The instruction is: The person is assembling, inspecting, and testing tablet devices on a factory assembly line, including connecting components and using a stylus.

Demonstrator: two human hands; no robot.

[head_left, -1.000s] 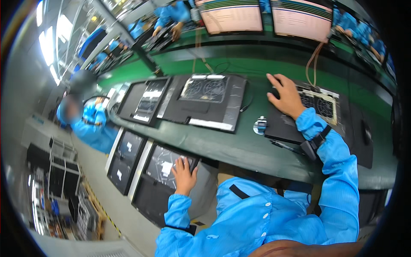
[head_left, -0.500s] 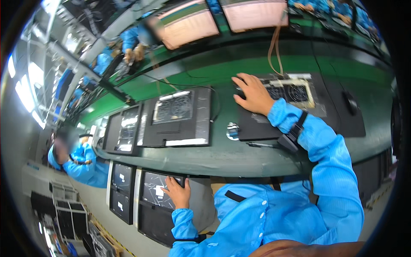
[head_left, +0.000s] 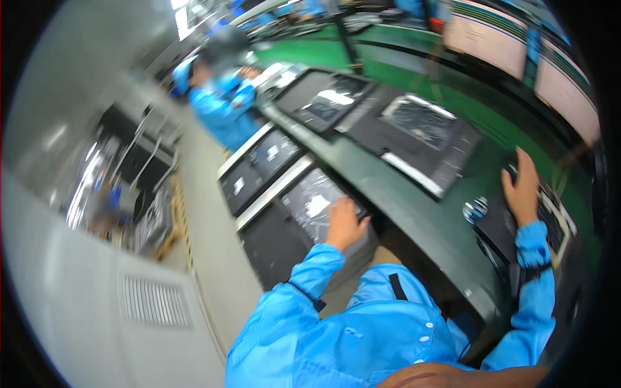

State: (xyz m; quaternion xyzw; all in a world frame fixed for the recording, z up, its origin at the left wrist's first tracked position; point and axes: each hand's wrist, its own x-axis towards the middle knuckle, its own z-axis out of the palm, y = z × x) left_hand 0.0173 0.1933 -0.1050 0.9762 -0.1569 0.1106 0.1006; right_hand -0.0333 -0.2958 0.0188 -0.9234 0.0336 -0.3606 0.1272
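Note:
My left hand (head_left: 345, 223) rests with spread fingers on the near end of a black tray (head_left: 265, 242), beside a clear plastic-covered part with a white label (head_left: 317, 205). My right hand (head_left: 524, 194) lies over the left edge of a black pad (head_left: 498, 229) on the green bench, thumb apart from the fingers. Something dark shows between thumb and fingers; its kind is unclear. Beyond the wrist, a pale-framed dark part (head_left: 565, 223) sits on the pad, partly hidden by my forearm. A small round shiny item (head_left: 475, 209) stands left of the pad.
Two more black pads carry film-covered parts: one pad (head_left: 365, 136) nearer, another (head_left: 297, 97) farther left. A second black tray (head_left: 242, 184) stands beside the bench. A co-worker in blue (head_left: 223, 113) is at the far end. Screens (head_left: 485, 39) rise along the back.
The view has swung left, so the bench now runs diagonally and the right-hand pad sits near the right rim. Both hands stay at about the same places on the tray and pad.

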